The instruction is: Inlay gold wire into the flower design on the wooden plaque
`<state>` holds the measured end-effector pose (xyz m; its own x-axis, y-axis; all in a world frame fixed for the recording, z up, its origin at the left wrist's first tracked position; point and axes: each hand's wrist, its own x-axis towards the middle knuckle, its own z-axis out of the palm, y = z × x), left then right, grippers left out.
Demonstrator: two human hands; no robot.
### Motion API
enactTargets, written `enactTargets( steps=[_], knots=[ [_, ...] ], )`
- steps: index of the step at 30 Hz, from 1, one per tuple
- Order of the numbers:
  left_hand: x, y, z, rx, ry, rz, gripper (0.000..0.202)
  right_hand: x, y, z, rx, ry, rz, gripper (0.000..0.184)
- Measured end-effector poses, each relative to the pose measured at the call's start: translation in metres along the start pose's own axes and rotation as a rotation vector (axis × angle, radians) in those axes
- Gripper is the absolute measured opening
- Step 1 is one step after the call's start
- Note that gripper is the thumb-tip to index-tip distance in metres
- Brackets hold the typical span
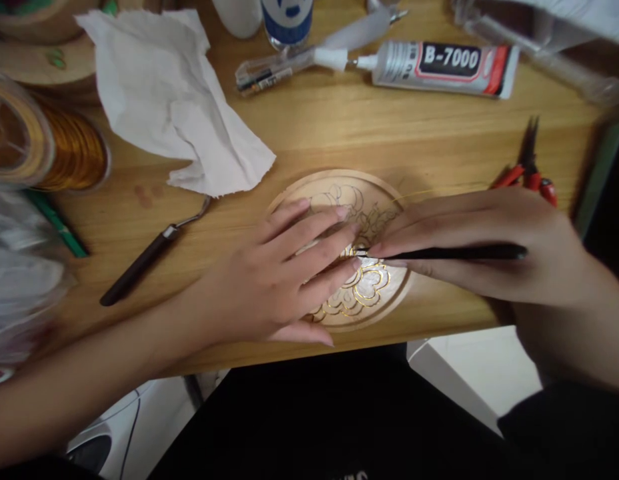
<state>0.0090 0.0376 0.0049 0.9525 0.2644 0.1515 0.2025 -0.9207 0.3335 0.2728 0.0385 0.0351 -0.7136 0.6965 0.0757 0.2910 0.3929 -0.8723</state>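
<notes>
A round wooden plate (334,176) with a raised rim lies near the table's front edge. It bears a drawn flower pattern, partly outlined in gold wire (368,299) over a shiny pale area. My left hand (289,273) rests on the plate's left side, fingers stretched out and slightly apart, holding nothing. In my right hand (489,227) are slim black tweezers (454,253), gripped between thumb and fingers. Their tips touch down on the pattern close to my left fingertips. A loose end of thin golden wire (414,194) sticks out past the plate's upper right rim.
Red-handled pliers (527,167) lie beyond my right hand. A B-7000 glue tube (444,67) and a pen-like clear tool (299,63) lie farther back. To the left are crumpled tissue (159,100), a spool of golden wire (74,143) and a dark-handled hooked tool (139,270).
</notes>
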Motion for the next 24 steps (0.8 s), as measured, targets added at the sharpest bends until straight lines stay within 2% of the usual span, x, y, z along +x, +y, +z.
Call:
enactTargets(
  steps=[4,9,14,18,24],
  knots=[
    [-0.0001,-0.0005,0.0005,-0.010,0.030,0.009,0.076,-0.0012,-0.0017,0.0034,-0.030,0.044,0.026,0.016],
    [-0.0006,-0.0010,-0.0006,-0.005,0.003,0.004,0.074,-0.0039,-0.0039,0.0058,-0.071,0.091,0.005,0.013],
    [0.0001,-0.0014,0.0004,-0.018,0.043,0.009,0.076,-0.0066,-0.0044,0.0050,-0.105,0.085,0.003,0.014],
    [0.0006,-0.0010,-0.0002,-0.006,0.013,-0.008,0.073,-0.0056,-0.0041,0.0055,-0.103,0.077,0.019,0.014],
    [0.0010,-0.0009,-0.0023,-0.013,0.020,-0.003,0.074,-0.0035,-0.0020,0.0071,-0.129,0.092,-0.046,0.014]
  ],
)
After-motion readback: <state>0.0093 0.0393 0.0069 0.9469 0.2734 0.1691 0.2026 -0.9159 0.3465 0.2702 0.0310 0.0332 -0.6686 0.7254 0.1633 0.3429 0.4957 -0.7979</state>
